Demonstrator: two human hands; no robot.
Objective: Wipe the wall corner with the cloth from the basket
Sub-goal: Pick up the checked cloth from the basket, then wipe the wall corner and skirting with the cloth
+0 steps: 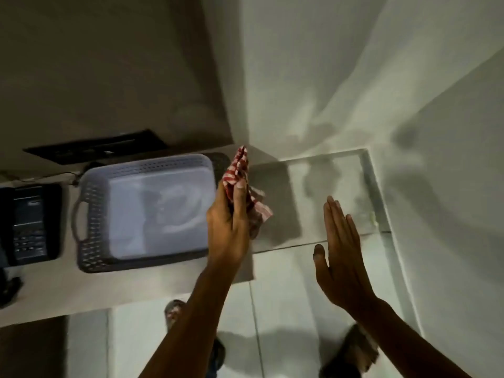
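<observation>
Both forearms are bare, with no sleeves, watch or jewellery visible. The left hand [227, 222] and right hand [341, 252] are ungloved, with short fingernails. Each foot wears an open sandal: the left sandal [174, 312] has a light patterned strap, and the right sandal [354, 347] appears dark and blurred.

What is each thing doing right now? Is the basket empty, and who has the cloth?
Red-and-white checked cloth: bunched up, gripped in the left hand, lifted toward the wall corner.
Left hand: closed on the cloth.
Right hand: open, flat, holding nothing.
Lilac perforated plastic basket: empty, upright on the counter.
Black desk telephone: on the counter, untouched.
</observation>
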